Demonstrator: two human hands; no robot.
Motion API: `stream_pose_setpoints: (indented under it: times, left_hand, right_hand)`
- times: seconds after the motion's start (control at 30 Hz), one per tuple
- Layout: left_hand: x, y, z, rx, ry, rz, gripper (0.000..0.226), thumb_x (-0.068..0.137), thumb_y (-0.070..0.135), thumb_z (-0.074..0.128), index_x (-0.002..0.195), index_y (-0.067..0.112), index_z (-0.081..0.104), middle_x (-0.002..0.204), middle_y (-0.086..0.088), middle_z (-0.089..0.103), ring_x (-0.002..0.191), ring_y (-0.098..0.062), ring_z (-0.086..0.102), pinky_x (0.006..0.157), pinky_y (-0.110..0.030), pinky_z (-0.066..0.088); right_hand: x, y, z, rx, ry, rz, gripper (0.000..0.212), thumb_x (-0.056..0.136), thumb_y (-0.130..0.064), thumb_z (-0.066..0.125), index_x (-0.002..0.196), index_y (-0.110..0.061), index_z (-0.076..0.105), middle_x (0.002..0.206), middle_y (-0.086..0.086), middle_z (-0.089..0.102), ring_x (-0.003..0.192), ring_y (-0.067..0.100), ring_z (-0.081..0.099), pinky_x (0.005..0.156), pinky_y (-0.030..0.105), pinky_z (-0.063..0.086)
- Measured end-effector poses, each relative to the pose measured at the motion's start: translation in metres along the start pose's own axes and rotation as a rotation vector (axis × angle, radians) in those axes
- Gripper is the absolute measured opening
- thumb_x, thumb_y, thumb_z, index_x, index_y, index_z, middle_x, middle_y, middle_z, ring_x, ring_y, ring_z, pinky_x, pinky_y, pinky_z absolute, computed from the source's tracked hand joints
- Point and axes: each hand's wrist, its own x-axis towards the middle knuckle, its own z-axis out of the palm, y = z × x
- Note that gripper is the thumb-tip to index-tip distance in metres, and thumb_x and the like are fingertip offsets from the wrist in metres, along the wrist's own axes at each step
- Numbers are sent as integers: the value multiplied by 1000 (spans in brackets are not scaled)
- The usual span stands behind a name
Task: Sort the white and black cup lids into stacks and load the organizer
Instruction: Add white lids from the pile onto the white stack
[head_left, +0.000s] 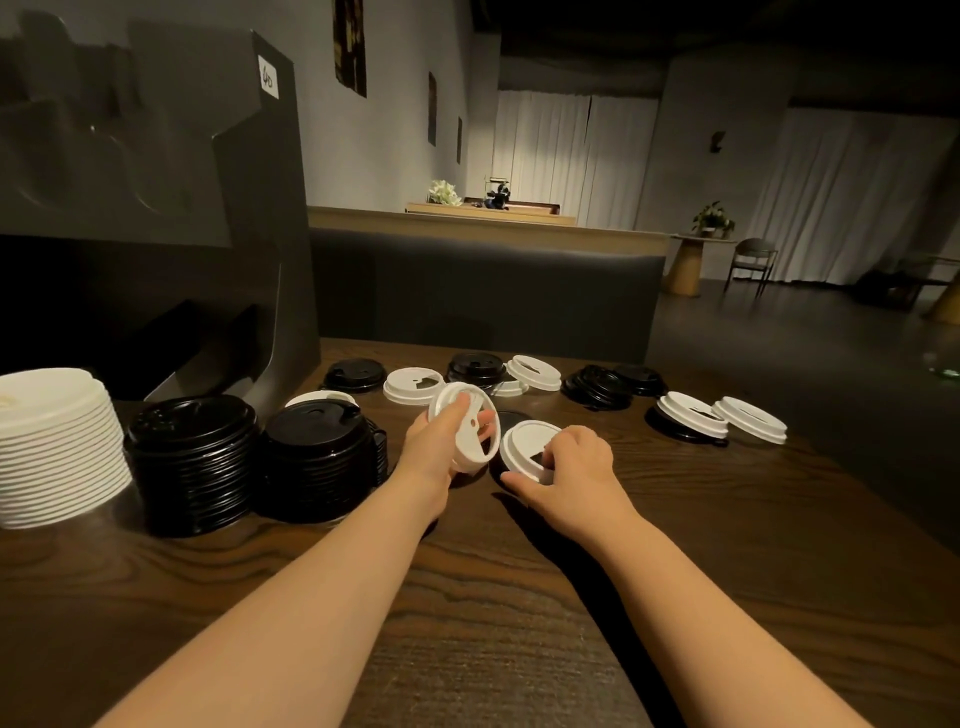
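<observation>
While the left hand grips a white lid tilted up on edge above the counter, thumb and fingers curled round its rim, the right hand pinches the near rim of a second white lid that lies flat on a black lid, of which only a dark edge shows beyond it. At the left edge stands a tall stack of white lids, and just to its right two stacks of black lids and sit side by side, the second nearest the left wrist. Behind these stacks rises the dark organizer, its slots in shadow, with a small white label on its upper right edge. Farther off, loose lids are strewn along the far side of the counter: a black lid at the foot of the organizer, a white lid to its right, a small black pile with a white lid leaning on it, more black lids right of that, and near the right edge two white lids and, the first lying on a black one. Beyond the counter runs a dark padded bench back.
</observation>
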Motion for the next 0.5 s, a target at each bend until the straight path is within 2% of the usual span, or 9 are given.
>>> stream_pose_setpoints:
  times: [0.07,0.13,0.23,0.3,0.33,0.4,0.43,0.5]
  left_hand:
    - [-1,2,2,-38,-18,-4,35,93,47,51,108,16,60,93,-6,74,92,-20,70,85,-37,55]
    - [-3,5,3,-49,-19,-21,47,94,54,43,105,12,61,86,-6,74,85,-18,70,77,-32,56]
    - [-8,9,2,-101,-25,-48,52,97,52,36,118,10,58,92,-10,71,82,-20,69,68,-31,57]
    - [-13,12,3,-147,-57,-80,53,99,50,33,124,9,55,98,-12,69,86,-22,67,70,-33,57]
    - [-16,13,3,-173,-85,-101,54,99,50,31,125,9,54,101,-13,69,90,-24,66,74,-36,56]
    - [-21,14,4,-189,-154,-136,56,101,49,25,118,8,58,97,-15,71,94,-28,65,80,-42,53]
    - [-22,14,4,-174,-189,-143,57,101,49,23,111,9,61,92,-14,73,94,-29,65,79,-43,52]
    - [-24,13,5,-143,-234,-163,58,101,48,21,103,10,64,89,-14,74,92,-29,65,75,-43,51]
  right_hand:
    - [0,5,-5,43,-10,39,34,84,-48,63,90,-16,54,129,8,40,126,26,34,98,34,40]
    - [0,8,-8,74,7,50,28,83,-42,64,76,-20,50,115,8,47,118,26,41,93,34,43]
    - [-1,8,-15,249,131,30,29,81,-31,67,67,-15,46,92,5,49,105,22,44,89,32,42]
    - [-6,5,-20,404,195,-32,28,80,-21,69,68,-7,49,90,5,49,97,11,39,90,21,28]
    - [-10,3,-21,444,202,-78,25,80,-18,70,71,-4,52,97,8,49,98,9,36,88,15,22]
    - [-12,1,-18,478,195,-190,19,81,-16,71,78,-7,55,130,11,44,119,7,30,90,12,20]
    - [-13,0,-17,503,172,-233,17,82,-17,71,79,-15,54,144,6,33,132,6,22,97,16,20]
    - [-14,0,-14,546,113,-283,23,83,-18,71,80,-26,49,155,-3,15,139,2,7,106,25,21]
